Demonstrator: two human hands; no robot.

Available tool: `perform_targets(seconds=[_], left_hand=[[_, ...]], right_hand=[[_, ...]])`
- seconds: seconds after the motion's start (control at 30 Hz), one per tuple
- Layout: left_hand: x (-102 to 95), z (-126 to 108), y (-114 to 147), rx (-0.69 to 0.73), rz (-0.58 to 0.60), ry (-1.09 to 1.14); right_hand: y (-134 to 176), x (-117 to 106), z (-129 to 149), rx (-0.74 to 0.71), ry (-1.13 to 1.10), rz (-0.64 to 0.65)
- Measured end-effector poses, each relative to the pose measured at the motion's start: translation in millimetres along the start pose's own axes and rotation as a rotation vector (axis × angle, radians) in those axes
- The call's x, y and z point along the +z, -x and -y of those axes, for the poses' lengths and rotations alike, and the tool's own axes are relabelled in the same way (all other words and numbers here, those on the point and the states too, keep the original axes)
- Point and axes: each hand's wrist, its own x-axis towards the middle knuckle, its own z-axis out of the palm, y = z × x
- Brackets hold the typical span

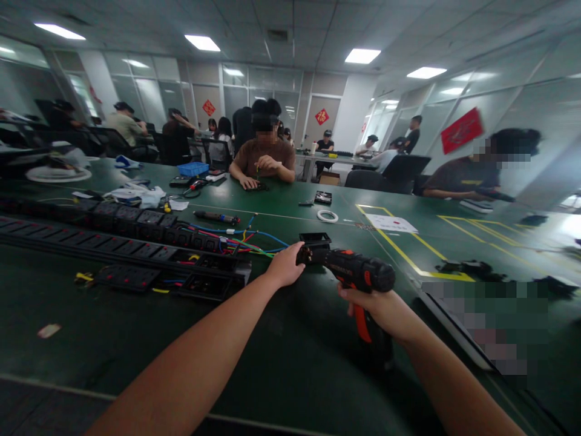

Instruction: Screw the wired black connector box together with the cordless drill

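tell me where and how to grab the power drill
The power drill is probably best gripped by its handle from the right, as the right hand does: the handle hangs below, while the nose points left, toward the left hand.

Black-and-orange drill [356, 269], green table [295, 357]

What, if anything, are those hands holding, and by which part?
Right hand: a drill, by its handle. Left hand: a small dark piece near the drill's tip; exact grip unclear.
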Motion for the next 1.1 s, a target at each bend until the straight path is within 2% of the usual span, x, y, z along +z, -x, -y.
perform_targets(seconds=[0.17,0.67,1.1], left_hand=[[-1.3,-0.7,0.4,-0.004,0.002,-0.002],[2.2,0.9,-1.1,-0.006,0.004,-0.011],[2.4,2.1,-1.2,0.01,-0.004,-0.01]], right_hand=[[-0.3,-0.7,-1.6,-0.016,-0.056,-0.002],[-0.6,-0.3,-2.5,0.033,-0.042,-0.029],[-0.2,-1.1,-1.0,0.005,0.0,-0.012]])
